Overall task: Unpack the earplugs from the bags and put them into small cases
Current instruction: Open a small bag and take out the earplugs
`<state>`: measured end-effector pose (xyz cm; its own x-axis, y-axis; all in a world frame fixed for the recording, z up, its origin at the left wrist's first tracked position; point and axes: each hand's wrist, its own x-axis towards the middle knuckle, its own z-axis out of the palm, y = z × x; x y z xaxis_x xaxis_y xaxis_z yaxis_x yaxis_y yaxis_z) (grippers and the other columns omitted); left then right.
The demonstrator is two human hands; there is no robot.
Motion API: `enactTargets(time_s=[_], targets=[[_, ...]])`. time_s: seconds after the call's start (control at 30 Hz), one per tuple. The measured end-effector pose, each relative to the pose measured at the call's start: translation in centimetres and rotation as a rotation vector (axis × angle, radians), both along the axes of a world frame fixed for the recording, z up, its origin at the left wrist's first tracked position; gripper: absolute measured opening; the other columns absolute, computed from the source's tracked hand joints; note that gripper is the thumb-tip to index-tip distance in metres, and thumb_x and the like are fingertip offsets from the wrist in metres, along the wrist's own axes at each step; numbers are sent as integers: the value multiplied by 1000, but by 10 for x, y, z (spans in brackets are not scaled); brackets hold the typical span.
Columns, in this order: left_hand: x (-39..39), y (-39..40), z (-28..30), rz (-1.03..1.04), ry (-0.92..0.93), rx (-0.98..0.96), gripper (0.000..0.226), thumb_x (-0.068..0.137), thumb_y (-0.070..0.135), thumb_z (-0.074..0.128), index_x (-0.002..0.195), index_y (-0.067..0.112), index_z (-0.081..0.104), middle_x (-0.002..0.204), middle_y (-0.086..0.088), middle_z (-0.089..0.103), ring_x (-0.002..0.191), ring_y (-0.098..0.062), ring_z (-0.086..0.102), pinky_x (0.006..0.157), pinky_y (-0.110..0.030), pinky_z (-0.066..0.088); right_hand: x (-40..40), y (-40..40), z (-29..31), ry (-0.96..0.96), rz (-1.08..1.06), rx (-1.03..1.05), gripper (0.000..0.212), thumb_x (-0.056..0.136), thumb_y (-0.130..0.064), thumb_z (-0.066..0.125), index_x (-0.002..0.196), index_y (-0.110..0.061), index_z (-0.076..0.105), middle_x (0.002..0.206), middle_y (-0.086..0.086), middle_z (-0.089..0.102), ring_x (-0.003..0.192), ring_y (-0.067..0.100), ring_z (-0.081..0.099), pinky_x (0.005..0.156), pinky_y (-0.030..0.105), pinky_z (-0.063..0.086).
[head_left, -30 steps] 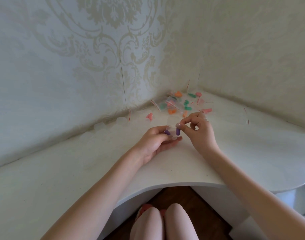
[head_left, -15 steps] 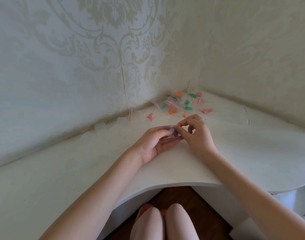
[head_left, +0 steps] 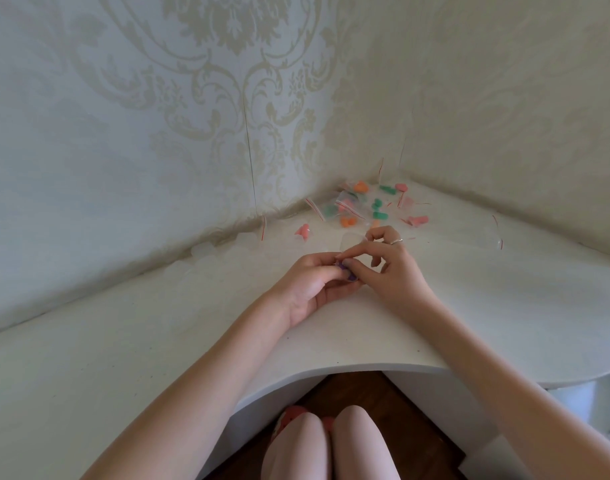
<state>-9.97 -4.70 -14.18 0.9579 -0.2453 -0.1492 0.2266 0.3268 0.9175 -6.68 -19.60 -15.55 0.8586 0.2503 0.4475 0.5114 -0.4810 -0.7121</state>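
Now, both hands meet at the middle of the white desk [head_left: 469, 317]; my left hand [head_left: 310, 282] lies palm up, fingers curled round a small clear case that I can barely make out, with purple earplugs [head_left: 345, 270] showing between the fingertips; I judge the cupped palm serves as a steady cradle so the case cannot slide on the smooth top. My right hand [head_left: 390, 261] comes in from the right, forefinger and thumb pinched on the purple earplugs, pressing them down toward the left fingers; the other fingers are lifted and spread, out of the way; a ring [head_left: 397, 241] sits on one of them. Whether the earplugs are already seated in the case or only at its mouth I cannot tell; the fingers hide it.

Far from me, in the corner where the two papered walls [head_left: 192, 133] meet, lies the stock: clear bags [head_left: 348, 206] with red seal strips, holding orange, green and pink earplugs; one pink pair [head_left: 302, 231] lies nearer and to the left, another [head_left: 417, 220] to the right; an emptied bag [head_left: 483, 239] lies flat at far right. Along the left wall, pale clear shapes [head_left: 206, 252] may be more cases; too faint to say.

Judgement: early in the job; most bags untouched. Foam springs back, so a firm press is likely needed before closing.
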Motion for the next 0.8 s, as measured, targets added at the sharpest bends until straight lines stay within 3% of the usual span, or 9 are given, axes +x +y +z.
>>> enactTargets(time_s=[0.27, 0.4, 0.47, 0.57, 0.63, 0.73, 0.8], targets=[[2, 2, 1, 25, 43, -59, 21, 92, -6, 46, 89, -1, 66, 79, -11, 64, 76, -19, 69, 76, -25, 58, -1, 0, 1, -6, -63, 52, 15, 77, -21, 76, 77, -32, 66, 94, -9, 48, 71, 3, 41, 66, 6, 34], [3, 1, 3, 65, 98, -149, 18, 96, 0, 47, 108, -7, 58, 94, -18, 64, 79, -25, 72, 70, -26, 59, -2, -3, 4, 8, -72, 214, 30, 80, -17, 73, 87, -35, 50, 100, -14, 54, 73, 5, 48, 64, 14, 38], [4, 1, 4, 63, 142, -205, 14, 98, 6, 44, 104, -3, 54, 93, -19, 63, 80, -28, 72, 72, -28, 59, -3, -3, 6, 35, -45, 275, 29, 86, -17, 66, 96, -37, 48, 105, -18, 57, 78, 2, 52, 67, 19, 41], [4, 3, 3, 69, 210, -289, 30, 102, 21, 40, 93, -3, 56, 87, -20, 64, 81, -34, 71, 75, -32, 59, -4, -2, 5, 73, 31, 328, 23, 90, -22, 55, 105, -40, 54, 106, -14, 65, 91, 10, 58, 79, 31, 45], [6, 5, 1, 82, 228, -302, 37, 101, 27, 43, 87, -4, 58, 84, -19, 65, 82, -34, 70, 76, -32, 59, -6, -3, 8, 93, 78, 375, 21, 89, -22, 51, 105, -31, 60, 98, -4, 68, 91, 13, 60, 82, 30, 46], [8, 4, -1, 107, 205, -253, 32, 98, 24, 50, 89, -4, 61, 96, -22, 64, 84, -31, 69, 78, -30, 58, -8, -4, 11, 147, 173, 389, 14, 94, -2, 48, 101, -3, 61, 79, 9, 66, 74, 4, 61, 72, 15, 45], [8, 3, -3, 103, 141, -162, 22, 97, 16, 50, 92, -2, 62, 99, -20, 61, 89, -26, 66, 80, -27, 57, -9, -1, 12, 173, 194, 342, 14, 93, 5, 49, 95, -2, 61, 71, 9, 65, 67, 6, 61, 69, 15, 47]])
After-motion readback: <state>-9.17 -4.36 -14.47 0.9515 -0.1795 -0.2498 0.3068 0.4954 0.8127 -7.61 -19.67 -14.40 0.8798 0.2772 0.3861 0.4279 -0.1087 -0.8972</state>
